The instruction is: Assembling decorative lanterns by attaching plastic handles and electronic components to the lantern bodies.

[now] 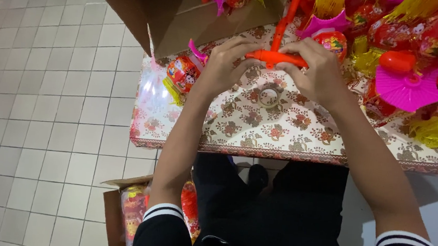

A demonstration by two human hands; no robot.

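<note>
The table (260, 134) in front of you wears a floral-patterned cloth, and the white tiled floor (49, 99) spreads out to your left. A big open cardboard box (185, 16) stands tilted at the table's far left corner, with red lanterns showing inside it. The far right of the table is heaped with red lanterns, yellow tassels (434, 130) and bright pink paper fans (409, 88). A smaller cardboard box (121, 211) sits on the floor by your left knee, holding more red and yellow pieces. Near the table's left edge lies a small red lantern (183, 73) with a yellow tassel, just beside your left wrist. Your left hand (226, 63) and right hand (319, 68) are drawn close together above the middle of the table, each clamped on one end of an orange plastic handle (276, 57), from which an orange stick (287, 19) runs away from you. Below your hands a roll of clear tape (269, 97) lies flat on the cloth.
</note>
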